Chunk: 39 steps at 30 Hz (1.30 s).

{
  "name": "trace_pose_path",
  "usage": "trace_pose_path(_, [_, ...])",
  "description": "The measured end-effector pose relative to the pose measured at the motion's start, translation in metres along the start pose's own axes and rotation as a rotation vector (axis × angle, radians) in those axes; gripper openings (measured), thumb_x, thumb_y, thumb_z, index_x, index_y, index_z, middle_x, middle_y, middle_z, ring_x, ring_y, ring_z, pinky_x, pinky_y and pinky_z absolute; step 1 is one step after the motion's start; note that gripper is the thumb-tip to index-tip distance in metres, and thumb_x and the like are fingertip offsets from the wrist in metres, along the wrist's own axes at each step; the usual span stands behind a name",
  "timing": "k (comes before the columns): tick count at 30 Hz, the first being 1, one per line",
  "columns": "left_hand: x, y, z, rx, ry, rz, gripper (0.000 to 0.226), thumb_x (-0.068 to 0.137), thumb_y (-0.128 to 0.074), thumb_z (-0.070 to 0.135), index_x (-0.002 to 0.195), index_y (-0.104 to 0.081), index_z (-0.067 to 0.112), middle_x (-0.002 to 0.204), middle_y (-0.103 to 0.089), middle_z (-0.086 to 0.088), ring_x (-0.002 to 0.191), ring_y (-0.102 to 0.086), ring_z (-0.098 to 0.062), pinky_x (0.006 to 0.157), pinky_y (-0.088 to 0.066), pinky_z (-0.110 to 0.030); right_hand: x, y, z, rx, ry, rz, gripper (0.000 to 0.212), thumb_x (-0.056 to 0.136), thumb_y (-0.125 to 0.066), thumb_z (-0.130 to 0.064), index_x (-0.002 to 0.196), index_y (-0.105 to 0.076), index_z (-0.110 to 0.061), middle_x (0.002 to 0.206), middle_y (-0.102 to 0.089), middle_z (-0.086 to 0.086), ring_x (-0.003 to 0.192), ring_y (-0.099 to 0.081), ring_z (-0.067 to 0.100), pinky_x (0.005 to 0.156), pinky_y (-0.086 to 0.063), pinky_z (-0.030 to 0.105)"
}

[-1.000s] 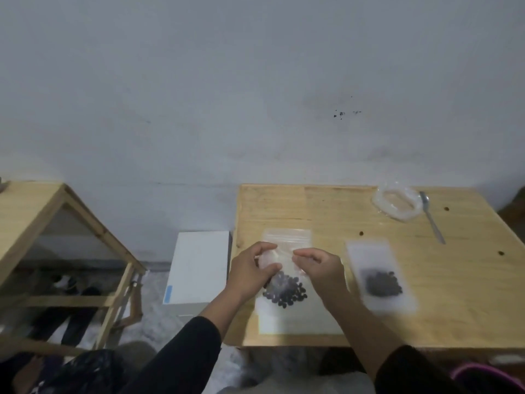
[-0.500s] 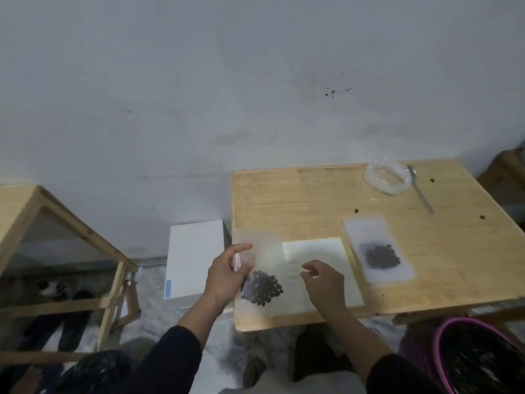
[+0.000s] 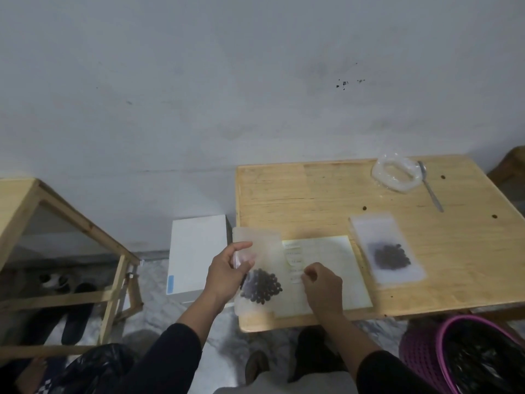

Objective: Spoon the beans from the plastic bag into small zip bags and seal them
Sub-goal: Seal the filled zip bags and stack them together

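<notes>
My left hand (image 3: 227, 273) pinches a small zip bag (image 3: 262, 251) with dark beans (image 3: 261, 285) in its lower part, holding it at the table's front left corner. My right hand (image 3: 322, 287) rests on a sheet of white labels (image 3: 335, 260) just right of that bag, fingers curled, touching a label strip; whether it holds one I cannot tell. A second small zip bag (image 3: 386, 248) with beans lies flat further right. The rolled-down clear plastic bag (image 3: 396, 173) sits at the back right with a metal spoon (image 3: 431, 189) beside it.
The wooden table (image 3: 312, 200) has a few loose beans (image 3: 364, 208) on it. A white box (image 3: 196, 251) stands on the floor left of the table, a wooden rack (image 3: 71, 223) further left. A purple basket (image 3: 466, 351) with a black liner sits at bottom right.
My right hand let go of the zip bag's top and dropped onto the label sheet. My left hand carried the bag left, toward the table's corner. The view shifted left.
</notes>
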<state>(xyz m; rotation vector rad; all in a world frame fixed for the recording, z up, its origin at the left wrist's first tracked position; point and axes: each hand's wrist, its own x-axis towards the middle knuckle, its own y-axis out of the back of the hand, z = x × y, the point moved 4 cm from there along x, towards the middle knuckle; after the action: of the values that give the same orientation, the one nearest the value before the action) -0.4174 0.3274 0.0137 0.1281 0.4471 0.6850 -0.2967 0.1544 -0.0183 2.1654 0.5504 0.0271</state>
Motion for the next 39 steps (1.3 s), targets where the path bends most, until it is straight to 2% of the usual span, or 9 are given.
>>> trace_pose_path(11, [0.002,0.003,0.005,-0.007,0.033,-0.026,0.029,0.087,-0.066,0.015,0.112,-0.063,0.029,0.12,-0.051,-0.032,0.105,-0.05,-0.043,0.07,-0.053,-0.029,0.001,-0.004,-0.001,-0.004,-0.025,-0.028,0.007,0.088,-0.056,-0.01,0.084,-0.054,-0.016,0.078,-0.059,-0.003,0.077,-0.056,0.015,0.069,-0.046,0.026])
trace_pose_path(13, [0.004,0.003,0.004,-0.026,0.042,-0.016,0.029,0.087,-0.066,0.016,0.112,-0.063,0.028,0.117,-0.052,-0.033,0.091,-0.061,-0.03,0.059,-0.05,-0.028,0.001,0.001,-0.002,0.03,-0.021,-0.036,0.009,0.089,-0.054,-0.008,0.084,-0.053,-0.016,0.078,-0.058,-0.005,0.078,-0.057,0.015,0.071,-0.047,0.027])
trace_pose_path(14, [0.005,0.004,0.003,-0.033,0.043,-0.006,0.028,0.087,-0.066,0.016,0.112,-0.064,0.029,0.112,-0.055,-0.032,0.081,-0.064,-0.021,0.05,-0.048,-0.019,0.001,0.005,-0.002,0.056,-0.02,-0.033,0.009,0.089,-0.054,-0.007,0.085,-0.053,-0.015,0.08,-0.058,-0.005,0.079,-0.057,0.014,0.072,-0.046,0.026])
trace_pose_path(16, [0.009,0.005,0.0,-0.05,0.052,0.01,0.026,0.087,-0.065,0.016,0.108,-0.064,0.033,0.098,-0.062,-0.022,0.074,-0.063,-0.017,0.053,-0.045,-0.01,0.003,0.015,-0.008,0.14,-0.021,-0.001,0.009,0.089,-0.055,-0.005,0.089,-0.055,-0.013,0.084,-0.06,-0.003,0.081,-0.059,0.013,0.071,-0.044,0.021])
trace_pose_path(20, [0.014,0.003,0.003,-0.103,0.056,0.011,0.03,0.085,-0.064,0.011,0.108,-0.063,0.03,0.093,-0.061,-0.005,0.074,-0.062,-0.012,0.053,-0.046,-0.009,0.011,0.035,-0.039,0.352,0.023,0.003,0.007,0.088,-0.059,-0.007,0.089,-0.056,-0.013,0.079,-0.064,-0.003,0.071,-0.065,0.003,0.065,-0.052,0.019])
trace_pose_path(29, [0.011,-0.013,0.022,-0.199,-0.013,-0.077,0.031,0.089,-0.06,0.01,0.106,-0.064,0.037,0.123,-0.059,0.005,0.097,-0.063,-0.001,0.089,-0.051,-0.024,0.012,0.03,-0.102,0.207,0.306,0.007,0.011,0.083,-0.064,-0.008,0.082,-0.055,-0.014,0.077,-0.061,-0.001,0.07,-0.058,0.009,0.06,-0.042,0.005])
trace_pose_path(32, [0.009,-0.013,0.023,-0.242,-0.022,-0.06,0.029,0.093,-0.055,0.01,0.107,-0.064,0.034,0.123,-0.06,0.004,0.094,-0.063,0.002,0.088,-0.05,-0.022,0.012,0.028,-0.102,0.19,0.326,0.016,0.015,0.083,-0.064,-0.008,0.081,-0.053,-0.017,0.077,-0.061,-0.002,0.07,-0.057,0.009,0.061,-0.041,0.004])
trace_pose_path(34, [0.009,-0.013,0.024,-0.269,-0.019,-0.062,0.025,0.095,-0.052,0.014,0.107,-0.063,0.032,0.122,-0.062,-0.001,0.096,-0.066,-0.009,0.088,-0.051,-0.028,0.013,0.028,-0.101,0.177,0.349,0.021,0.015,0.082,-0.065,-0.008,0.079,-0.053,-0.016,0.075,-0.061,-0.001,0.069,-0.057,0.009,0.061,-0.042,0.005])
trace_pose_path(39, [0.006,-0.016,0.028,-0.369,-0.001,-0.035,0.023,0.088,-0.064,0.017,0.11,-0.062,0.023,0.114,-0.063,-0.001,0.081,-0.072,-0.013,0.067,-0.051,-0.015,0.013,0.028,-0.1,0.137,0.396,0.057,0.01,0.082,-0.063,-0.006,0.079,-0.055,-0.011,0.072,-0.061,0.0,0.068,-0.057,0.013,0.061,-0.044,0.014])
